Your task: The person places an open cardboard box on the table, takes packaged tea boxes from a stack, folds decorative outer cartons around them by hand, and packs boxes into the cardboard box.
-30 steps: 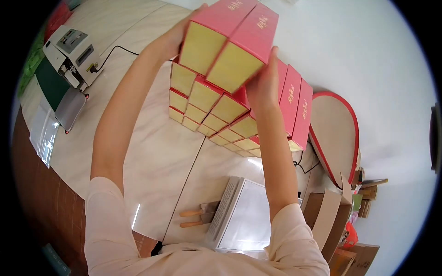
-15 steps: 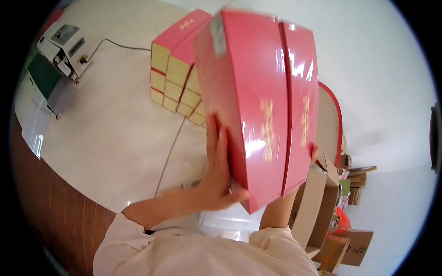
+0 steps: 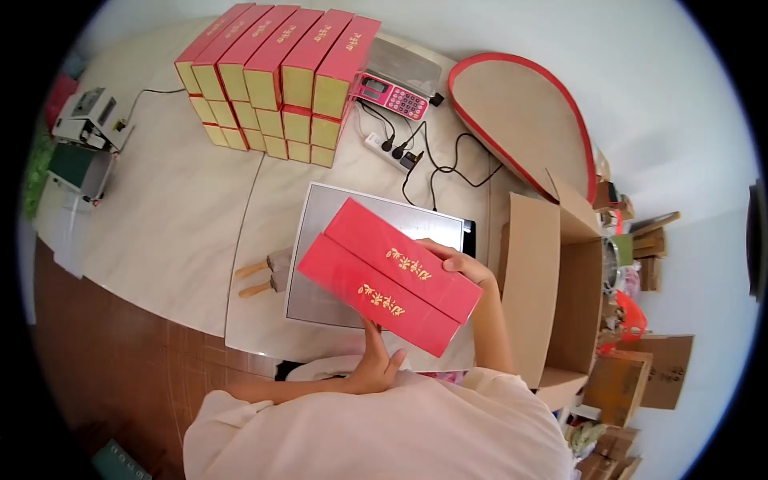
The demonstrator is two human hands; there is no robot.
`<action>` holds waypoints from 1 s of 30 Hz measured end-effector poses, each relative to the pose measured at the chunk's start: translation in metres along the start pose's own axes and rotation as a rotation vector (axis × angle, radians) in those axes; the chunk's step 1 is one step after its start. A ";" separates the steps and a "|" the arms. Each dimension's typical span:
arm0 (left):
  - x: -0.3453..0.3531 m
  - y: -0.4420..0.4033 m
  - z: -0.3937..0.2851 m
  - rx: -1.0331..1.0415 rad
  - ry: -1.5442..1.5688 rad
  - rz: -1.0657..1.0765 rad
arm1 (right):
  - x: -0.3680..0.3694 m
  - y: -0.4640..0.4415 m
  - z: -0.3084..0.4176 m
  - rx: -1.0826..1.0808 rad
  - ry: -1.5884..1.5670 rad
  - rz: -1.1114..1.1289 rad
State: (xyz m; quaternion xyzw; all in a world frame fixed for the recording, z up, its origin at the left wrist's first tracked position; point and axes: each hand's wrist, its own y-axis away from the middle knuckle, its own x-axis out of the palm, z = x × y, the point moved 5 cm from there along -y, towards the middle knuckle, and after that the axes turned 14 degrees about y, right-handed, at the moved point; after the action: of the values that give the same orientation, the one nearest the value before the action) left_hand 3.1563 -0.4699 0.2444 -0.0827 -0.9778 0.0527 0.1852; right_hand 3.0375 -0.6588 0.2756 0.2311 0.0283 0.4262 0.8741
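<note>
Two red boxes with gold lettering (image 3: 390, 276) lie side by side between my hands, tilted over a silver flat panel (image 3: 320, 300) on the table. My left hand (image 3: 376, 364) is at their near left edge, its thumb apart and its other fingers partly hidden beneath. My right hand (image 3: 460, 260) grips their far right side, with the thumb on top and the fingertips largely out of sight. Left of the panel lie two wooden-handled tools (image 3: 258, 280), their blades partly under its edge.
Stacked red-and-yellow boxes (image 3: 272, 76) stand at the back. Beside them are a pink keypad scale (image 3: 392, 96), a power strip (image 3: 392, 152) with cords and a red-rimmed round tray (image 3: 528, 112). An open carton (image 3: 532, 280) stands right, a white machine (image 3: 84, 120) far left.
The two red boxes have come down from close in front of me to above the silver panel, turning to lie flatter. Both hands still hold them. My view has shifted, showing more of the table.
</note>
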 end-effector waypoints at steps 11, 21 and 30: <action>0.045 0.000 0.080 -0.262 -0.237 -0.509 | -0.042 -0.053 -0.037 0.183 0.350 0.411; -0.061 0.021 -0.012 0.008 -0.149 -1.029 | -0.127 0.022 -0.038 -0.247 0.187 -0.518; -0.135 -0.064 -0.030 -0.294 -0.137 -0.620 | -0.035 0.050 -0.096 -0.260 0.071 -0.778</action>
State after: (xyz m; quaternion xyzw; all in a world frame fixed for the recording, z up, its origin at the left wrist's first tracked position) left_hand 3.2824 -0.5546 0.2328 0.1961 -0.9637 -0.1420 0.1126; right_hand 2.9553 -0.6227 0.2065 0.0760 0.0899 0.0717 0.9905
